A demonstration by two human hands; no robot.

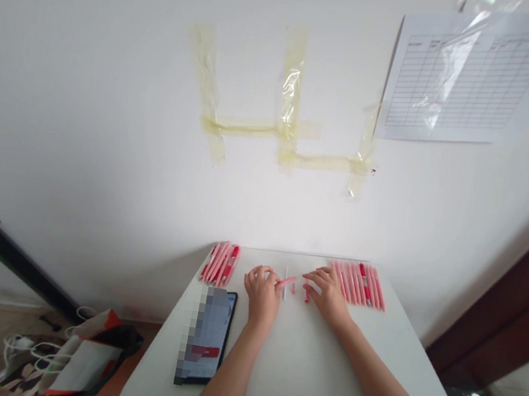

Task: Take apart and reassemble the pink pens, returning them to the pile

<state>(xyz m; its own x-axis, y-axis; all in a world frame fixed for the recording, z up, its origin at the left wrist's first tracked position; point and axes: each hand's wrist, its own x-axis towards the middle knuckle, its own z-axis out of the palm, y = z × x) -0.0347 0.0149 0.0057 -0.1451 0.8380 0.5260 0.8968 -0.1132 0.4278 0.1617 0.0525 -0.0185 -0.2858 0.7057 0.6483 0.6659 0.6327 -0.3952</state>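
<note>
My left hand (262, 296) is closed on a pink pen barrel (287, 282), which sticks out to the right from thumb and forefinger. A thin white pen refill (284, 289) lies on the table just beyond those fingertips. Beside it is a short pink pen part (294, 289). My right hand (328, 295) reaches in from the right with its fingers apart. Its fingertips are over another pink pen part (307, 297); whether they touch it I cannot tell.
Several pink and red pens (219, 263) lie in a group at the table's back left, and a row of pens (359, 283) at the back right. A phone (213, 338) rests left of my left forearm. The white table (305, 380) stands against the wall.
</note>
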